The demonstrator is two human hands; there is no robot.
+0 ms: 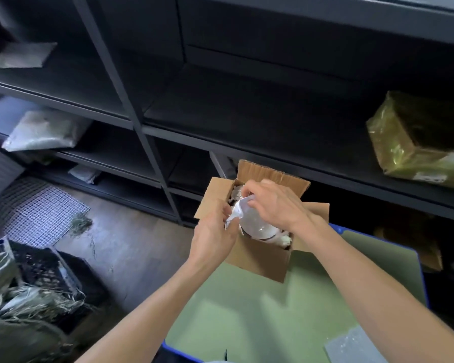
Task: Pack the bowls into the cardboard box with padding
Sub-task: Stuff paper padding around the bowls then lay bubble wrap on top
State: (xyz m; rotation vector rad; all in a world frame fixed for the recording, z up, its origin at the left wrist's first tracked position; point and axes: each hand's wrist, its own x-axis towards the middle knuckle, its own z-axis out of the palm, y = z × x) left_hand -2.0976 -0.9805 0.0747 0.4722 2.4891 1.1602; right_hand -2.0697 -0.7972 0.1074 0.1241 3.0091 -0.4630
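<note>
A brown cardboard box (260, 260) sits open at the far end of a green tabletop (247, 310). A white round bowl (254, 227) sits in the top of the box, partly covered by a thin white wrapping sheet (235, 213). The left hand (215, 237) is at the box's left side, its fingers curled on the sheet's edge. The right hand (273, 205) is above the bowl and pinches the top of the sheet with bent fingers. A yellow wrapped parcel (417, 142) rests on a dark shelf (273, 111) behind.
</note>
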